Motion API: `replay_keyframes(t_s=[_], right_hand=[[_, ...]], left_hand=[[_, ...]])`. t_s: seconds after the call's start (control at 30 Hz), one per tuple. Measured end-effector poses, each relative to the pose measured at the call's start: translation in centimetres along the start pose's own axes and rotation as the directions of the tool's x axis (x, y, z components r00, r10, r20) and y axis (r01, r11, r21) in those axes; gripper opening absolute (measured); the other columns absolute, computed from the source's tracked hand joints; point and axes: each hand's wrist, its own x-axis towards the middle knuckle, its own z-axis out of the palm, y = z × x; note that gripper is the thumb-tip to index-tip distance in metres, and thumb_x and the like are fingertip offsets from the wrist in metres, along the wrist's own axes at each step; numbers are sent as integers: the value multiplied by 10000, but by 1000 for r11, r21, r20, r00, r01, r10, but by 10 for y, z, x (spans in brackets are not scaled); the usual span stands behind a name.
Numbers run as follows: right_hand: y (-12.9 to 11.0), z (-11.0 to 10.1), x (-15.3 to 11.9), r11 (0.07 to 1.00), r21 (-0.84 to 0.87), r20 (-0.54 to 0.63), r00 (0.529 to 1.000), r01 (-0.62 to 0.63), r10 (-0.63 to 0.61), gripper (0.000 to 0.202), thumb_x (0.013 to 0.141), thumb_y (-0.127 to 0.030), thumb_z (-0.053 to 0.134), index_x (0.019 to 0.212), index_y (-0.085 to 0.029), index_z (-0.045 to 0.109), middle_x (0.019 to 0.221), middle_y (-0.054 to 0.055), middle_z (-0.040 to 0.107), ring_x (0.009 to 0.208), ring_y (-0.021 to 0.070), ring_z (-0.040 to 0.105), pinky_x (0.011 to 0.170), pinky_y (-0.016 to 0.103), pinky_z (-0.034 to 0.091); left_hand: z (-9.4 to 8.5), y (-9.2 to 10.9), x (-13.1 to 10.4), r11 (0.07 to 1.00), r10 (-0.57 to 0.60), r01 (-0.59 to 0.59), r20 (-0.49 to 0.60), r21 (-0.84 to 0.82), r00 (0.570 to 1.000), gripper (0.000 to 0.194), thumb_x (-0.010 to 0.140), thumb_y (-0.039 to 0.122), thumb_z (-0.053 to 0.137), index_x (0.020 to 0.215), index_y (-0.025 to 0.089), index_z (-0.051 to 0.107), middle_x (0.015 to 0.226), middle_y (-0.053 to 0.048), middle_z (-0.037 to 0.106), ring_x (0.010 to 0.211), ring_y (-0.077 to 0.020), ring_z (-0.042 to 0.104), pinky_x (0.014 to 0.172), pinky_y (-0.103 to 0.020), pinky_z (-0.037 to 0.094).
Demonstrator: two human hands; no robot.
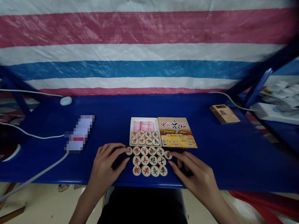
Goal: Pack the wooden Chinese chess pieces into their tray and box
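My left hand [107, 165] has its index fingertip and thumb at a round red-lettered Chinese chess piece [129, 151] on the left end of a row. At the row's right end, my right hand [195, 171] has its index finger and thumb at a black-lettered Chinese chess piece [167, 155]. Between my hands are rows of wooden pieces, red-lettered ones [144, 160] on the left and black-lettered ones [153, 160] on the right. Behind them, a white open box [132, 124] holds several pieces and a folded red-lined sheet [143, 125]. The undersides of the held pieces are hidden.
The printed Chinese chess lid [177, 132] lies against the box's right side. A blurred phone-like object [80, 133] with a cable [35, 179] lies left. A small white case [66, 100] and a tan carton [224, 114] sit farther back on the blue table [112, 109].
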Motion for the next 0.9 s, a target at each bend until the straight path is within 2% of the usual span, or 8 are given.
replay_keyframes(t_s=[0.17, 0.27, 0.37, 0.53, 0.63, 0.7, 0.77, 0.9], right_hand=[[2, -1, -2, 998, 48, 7, 999, -41, 40, 238, 927, -286, 678, 1154, -238, 622, 765, -16, 568, 616, 115, 532, 579, 285, 461], [4, 0, -2, 999, 31, 22, 999, -43, 43, 339, 930, -295, 674, 1253, -240, 590, 752, -24, 563, 588, 112, 508, 580, 291, 466], [4, 0, -2, 999, 40, 36, 999, -28, 26, 296, 933, -278, 668, 1223, -254, 611, 738, -24, 551, 597, 116, 514, 586, 293, 467], [-2, -8, 6, 989, 129, -55, 995, -70, 78, 255, 921, -271, 684, 1170, -256, 631, 792, -17, 584, 572, 97, 508, 538, 267, 458], [-9, -15, 35, 994, 109, -136, 991, 27, -12, 275, 900, -256, 710, 1166, -261, 638, 837, -9, 626, 591, 101, 523, 579, 274, 480], [-14, -18, 64, 991, 67, -167, 981, 113, -101, 272, 889, -260, 725, 1149, -263, 646, 946, 21, 681, 714, 131, 609, 646, 283, 510], [-17, -18, 97, 977, 33, -161, 966, 209, -201, 248, 907, -283, 704, 1146, -245, 647, 1065, 60, 698, 869, 171, 660, 742, 300, 536], [-14, -10, 139, 950, -68, -95, 946, 304, -310, 229, 966, -359, 613, 1138, -212, 649, 1091, 63, 701, 773, 147, 647, 712, 292, 525]], left_hand=[[-1, 2, 1, 1000, -11, 11, 7, -17, 1000, 165, 940, 215, 661, 1088, 288, 648, 1166, 3, 685, 1095, -221, 612, 881, -397, 436], [-2, 1, 0, 1000, -28, 28, 27, -3, 999, 238, 932, 241, 674, 1161, 280, 624, 1192, -12, 675, 1111, -230, 607, 898, -408, 436], [-2, 0, -2, 999, -35, 34, 24, 28, 999, 236, 933, 255, 674, 1164, 281, 633, 1196, -22, 667, 1115, -239, 604, 901, -419, 436], [-12, 1, 8, 999, -36, 39, -98, 24, 995, 219, 914, 234, 696, 1126, 277, 660, 1148, -21, 684, 1061, -231, 635, 917, -427, 453], [-21, 4, 36, 999, -21, 16, -200, -30, 980, 224, 896, 212, 711, 1109, 267, 670, 1115, -17, 688, 1048, -214, 644, 942, -408, 477], [-20, 4, 64, 996, 11, -31, -235, -82, 972, 205, 895, 218, 713, 1093, 255, 673, 1098, -17, 686, 1038, -202, 646, 943, -389, 496], [-14, 1, 91, 984, 94, -128, -249, -121, 964, 193, 898, 244, 710, 1087, 238, 673, 1082, -24, 691, 1020, -195, 650, 934, -380, 509], [9, -11, 121, 961, 214, -248, -239, -125, 947, 191, 897, 286, 706, 1075, 222, 677, 1090, -42, 718, 1047, -218, 650, 939, -404, 495]])
